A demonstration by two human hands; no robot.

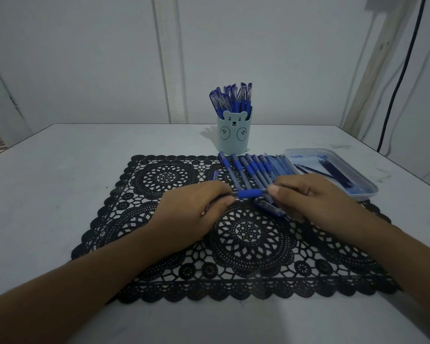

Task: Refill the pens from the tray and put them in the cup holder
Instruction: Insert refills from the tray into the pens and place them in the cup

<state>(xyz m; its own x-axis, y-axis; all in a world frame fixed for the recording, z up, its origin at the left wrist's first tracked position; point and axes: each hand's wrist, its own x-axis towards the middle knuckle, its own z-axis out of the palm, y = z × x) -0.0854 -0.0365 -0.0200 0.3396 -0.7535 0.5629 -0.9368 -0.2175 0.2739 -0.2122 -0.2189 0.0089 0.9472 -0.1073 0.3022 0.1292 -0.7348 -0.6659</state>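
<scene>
Pale, matt desk, running back to a white wall. Laid flat across the middle: a black openwork placemat with round doily patterns and a scalloped border, long side toward the near edge. Standing upright just behind the mat's far edge, right of centre: a light blue cup holder with a bear face, filled with blue pens. Further right, resting at an angle: a shallow clear plastic tray, near corner at or over the mat's right edge, hard to tell which. Faint smudges on the bare surface beyond the tray.
</scene>
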